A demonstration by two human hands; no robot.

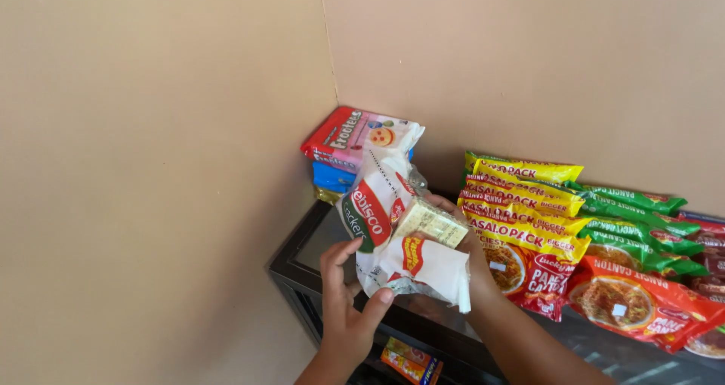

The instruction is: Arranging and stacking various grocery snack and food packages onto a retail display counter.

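Both hands are raised over the left end of a dark glass-topped counter (pixel 302 253) set into a corner of plain beige walls (pixel 151 166). The left hand (pixel 346 309) has its fingers curled up around the lower edge of a white plastic cracker bag (pixel 385 226), thumb pressed on the front near the bottom, so it is closed on the bag from below. The right hand (pixel 464 253) comes in from the right behind the bag; it is largely hidden, but its fingers grip the bag's side and hold a small pale-yellow cracker packet (pixel 430 222) against it, the packet tilted and resting on the bag's front. The bag is crumpled, stands roughly upright, and is clear of the counter top. Behind it, in the corner, lies a stack of flat snack packs (pixel 343 147), a red-and-pink one on top of a blue one. To the right, against the back wall, sit piled noodle packets: yellow ones (pixel 521 204), green ones (pixel 642 226) and red ones (pixel 642 302) in front. Below the counter edge an orange packet (pixel 411 361) shows inside the case.
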